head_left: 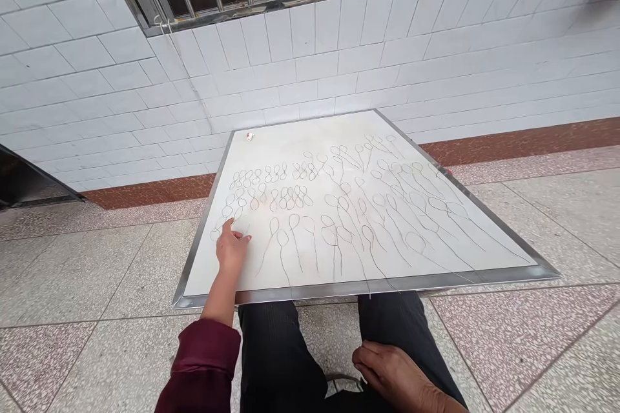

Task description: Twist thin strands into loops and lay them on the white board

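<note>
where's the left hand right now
In the head view, the left hand is over the near left part of the white board, by the wire loops closest to the left metal edge.

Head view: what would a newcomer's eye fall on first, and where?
The thin, wire-like loops spread across the white tabletop stand out first: figure-eight shapes toward the left, long-tailed ones toward the front and right. Next comes the left hand, among the loops near the tabletop's left edge.
</note>
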`<state>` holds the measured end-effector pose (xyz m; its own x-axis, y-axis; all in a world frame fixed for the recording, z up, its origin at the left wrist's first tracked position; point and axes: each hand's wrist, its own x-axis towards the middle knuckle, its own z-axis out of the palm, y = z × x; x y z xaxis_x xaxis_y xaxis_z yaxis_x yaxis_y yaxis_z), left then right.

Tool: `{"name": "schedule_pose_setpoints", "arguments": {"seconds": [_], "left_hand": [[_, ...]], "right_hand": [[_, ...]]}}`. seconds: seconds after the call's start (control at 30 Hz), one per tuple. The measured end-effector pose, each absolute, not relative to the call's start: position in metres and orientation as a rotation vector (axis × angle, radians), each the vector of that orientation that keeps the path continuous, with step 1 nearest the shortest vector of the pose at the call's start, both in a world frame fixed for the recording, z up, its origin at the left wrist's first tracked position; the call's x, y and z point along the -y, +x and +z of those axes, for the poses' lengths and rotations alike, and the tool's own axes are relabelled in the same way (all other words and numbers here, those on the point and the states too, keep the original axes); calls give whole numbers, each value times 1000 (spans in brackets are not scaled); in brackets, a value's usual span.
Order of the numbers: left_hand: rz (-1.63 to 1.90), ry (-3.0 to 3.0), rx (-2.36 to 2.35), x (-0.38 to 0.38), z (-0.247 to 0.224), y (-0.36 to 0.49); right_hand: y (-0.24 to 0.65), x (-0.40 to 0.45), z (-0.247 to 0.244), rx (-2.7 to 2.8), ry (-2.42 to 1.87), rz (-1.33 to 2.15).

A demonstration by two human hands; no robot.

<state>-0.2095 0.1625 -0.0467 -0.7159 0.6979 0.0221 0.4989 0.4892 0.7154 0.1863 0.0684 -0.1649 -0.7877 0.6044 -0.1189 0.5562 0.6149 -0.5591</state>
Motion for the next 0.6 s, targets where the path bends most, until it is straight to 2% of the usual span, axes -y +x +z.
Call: {"name": "schedule_pose_setpoints", "arguments": {"seconds": [0.2, 0.37, 0.47, 0.6], "left_hand": [[1382, 924, -2307, -145, -49, -200], [1718, 775, -1990, -123, -41, -181], [1782, 706, -1777, -101, -22, -156], [1722, 660, -1536, -73, 7, -105]], "right_hand": [[187, -67, -164, 2749, -996, 926], [188, -66, -159, 2696, -929, 1036], [180, -74, -128, 2469, -875, 1233], [156, -94, -52, 2059, -889, 1319]]}}
